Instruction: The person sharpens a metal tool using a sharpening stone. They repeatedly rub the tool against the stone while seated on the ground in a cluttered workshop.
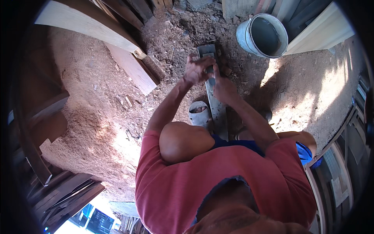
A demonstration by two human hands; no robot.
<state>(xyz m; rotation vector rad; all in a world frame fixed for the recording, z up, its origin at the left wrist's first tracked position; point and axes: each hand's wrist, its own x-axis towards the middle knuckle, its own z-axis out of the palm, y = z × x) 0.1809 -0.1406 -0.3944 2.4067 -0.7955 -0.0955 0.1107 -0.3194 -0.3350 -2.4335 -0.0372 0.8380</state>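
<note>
A long narrow board runs away from me between my legs, with a flat grey block on its far end. My left hand bends over the board near that block, its fingers curled down. Close against it is my right hand, the index finger stretched forward and the others folded. Both hands meet over a small flat grey piece, mostly covered by the fingers; its kind cannot be made out. Left of the board stands a small whitish cup-like thing with brown bits at its top.
A whitish bucket of grey liquid stands at the far right beside a leaning pale plank. Long planks and a shorter board lie at the far left. Stacked timber is at near left, wooden frames at right. Sawdust and chips cover the ground.
</note>
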